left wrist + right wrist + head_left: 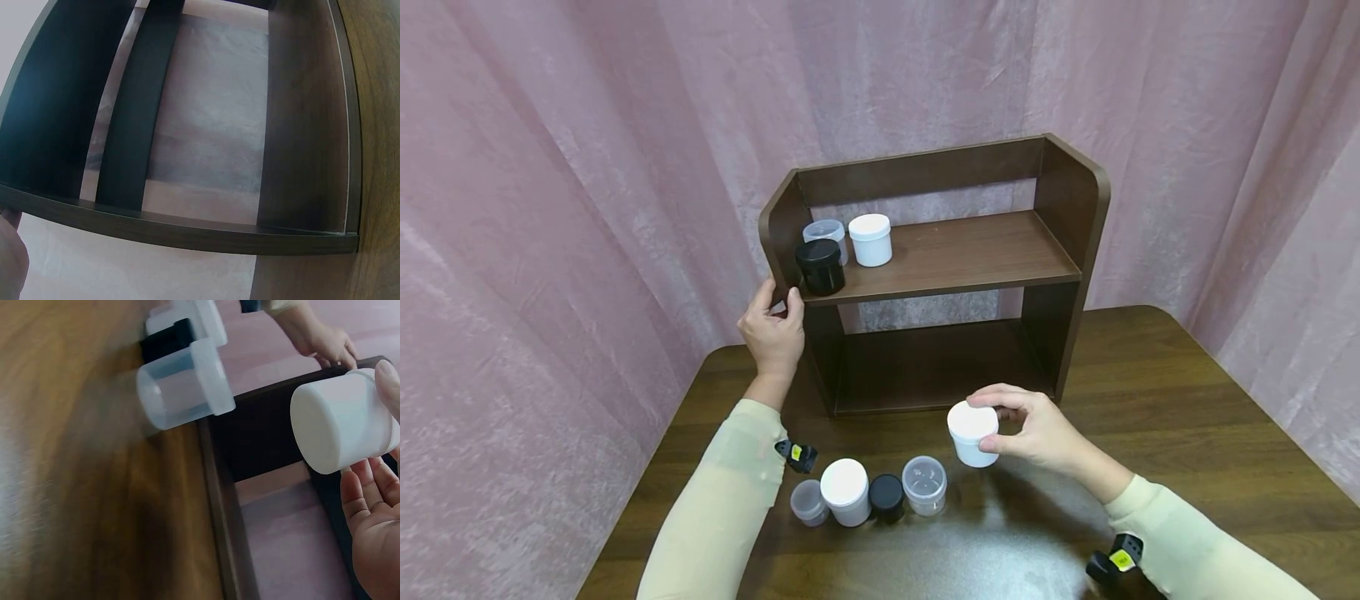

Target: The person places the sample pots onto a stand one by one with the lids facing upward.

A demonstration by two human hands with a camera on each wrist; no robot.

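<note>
Right hand (1037, 433) pinching white jar (972, 433) above table (1187, 417), shelf's (955, 250) lower edge just beyond. Left hand (772, 333) curled on shelf's left side; 4 jars (868, 492) below wrist.

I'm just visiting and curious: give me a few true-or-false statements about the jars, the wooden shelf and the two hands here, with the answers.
1. The right hand holds a white lidded plastic jar above the wooden table. True.
2. The left hand holds a black jar. False: it grips the left side panel of the dark brown wooden shelf.
3. Three jars stand on the shelf's upper board. True.
4. The row of jars on the table has six. False: four.
</note>
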